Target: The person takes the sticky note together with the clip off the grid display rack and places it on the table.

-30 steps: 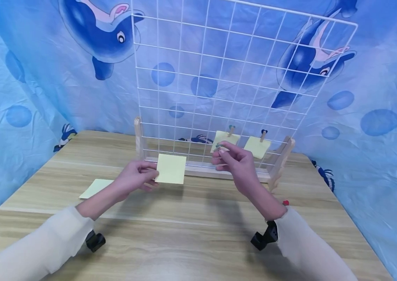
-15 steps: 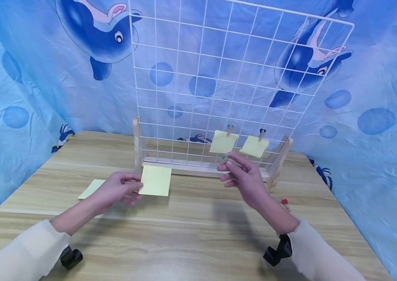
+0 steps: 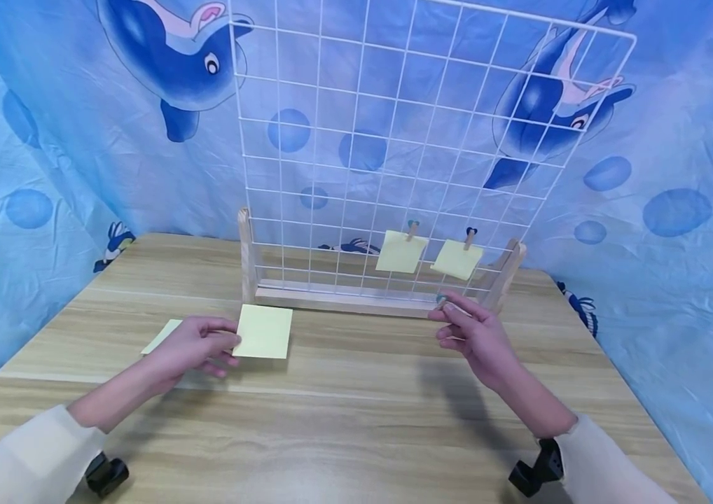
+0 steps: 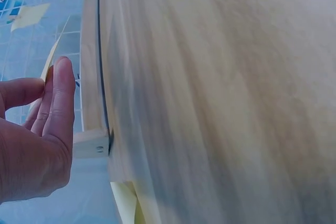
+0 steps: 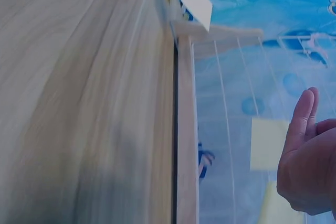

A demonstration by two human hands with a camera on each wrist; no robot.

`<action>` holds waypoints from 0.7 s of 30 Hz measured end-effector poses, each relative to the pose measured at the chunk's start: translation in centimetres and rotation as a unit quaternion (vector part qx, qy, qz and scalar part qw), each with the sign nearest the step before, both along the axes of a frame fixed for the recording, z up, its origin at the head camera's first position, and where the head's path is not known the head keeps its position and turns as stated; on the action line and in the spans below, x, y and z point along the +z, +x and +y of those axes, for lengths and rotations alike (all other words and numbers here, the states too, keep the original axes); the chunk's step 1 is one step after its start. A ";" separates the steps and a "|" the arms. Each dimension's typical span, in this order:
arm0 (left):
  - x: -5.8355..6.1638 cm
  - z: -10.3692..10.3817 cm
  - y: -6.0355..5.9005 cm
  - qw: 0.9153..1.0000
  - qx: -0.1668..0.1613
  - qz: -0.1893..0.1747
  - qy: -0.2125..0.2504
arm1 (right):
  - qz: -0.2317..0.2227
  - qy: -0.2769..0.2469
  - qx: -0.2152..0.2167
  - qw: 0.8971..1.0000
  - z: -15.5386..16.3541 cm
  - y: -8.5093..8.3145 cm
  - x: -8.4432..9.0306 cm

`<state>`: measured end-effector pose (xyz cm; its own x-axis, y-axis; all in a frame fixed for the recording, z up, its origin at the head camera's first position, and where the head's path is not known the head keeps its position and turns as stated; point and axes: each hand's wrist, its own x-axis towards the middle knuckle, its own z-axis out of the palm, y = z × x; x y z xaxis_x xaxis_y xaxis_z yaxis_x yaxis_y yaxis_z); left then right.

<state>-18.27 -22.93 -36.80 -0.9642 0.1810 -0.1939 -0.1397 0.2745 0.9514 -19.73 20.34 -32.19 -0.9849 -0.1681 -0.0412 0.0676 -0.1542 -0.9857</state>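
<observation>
My left hand (image 3: 229, 341) pinches a square yellow sticky note (image 3: 263, 331) by its left edge, just above the wooden table (image 3: 356, 420). In the left wrist view only the note's thin edge (image 4: 49, 62) shows above the fingers (image 4: 58, 103). My right hand (image 3: 443, 309) hovers low in front of the grid's right foot, fingers curled, pinching a small peg with a teal tip (image 3: 440, 299). The right wrist view shows the hand's back (image 5: 310, 166), not the peg. Two yellow notes (image 3: 399, 252) (image 3: 456, 259) hang clipped on the white wire grid (image 3: 394, 140).
The grid stands in a wooden base (image 3: 344, 297) across the back of the table. Another yellow note (image 3: 160, 337) lies flat on the table behind my left hand. Blue dolphin-print cloth (image 3: 47, 140) walls in the back and both sides.
Both hands have dropped from the grid toward the table and moved apart. The left carried its note down and left; the right moved down and right with the peg.
</observation>
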 end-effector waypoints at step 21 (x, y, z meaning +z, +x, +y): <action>-1.4 -2.2 0.2 0.999 0.001 -0.053 -0.011 | -0.086 0.022 -0.077 0.993 14.7 1.6 -4.5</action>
<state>-18.03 -25.12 -38.15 -0.9383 0.1729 -0.2995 -0.2409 0.2943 0.9249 -18.17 35.01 -36.68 -0.9764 -0.0097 -0.2156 0.2149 -0.1330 -0.9675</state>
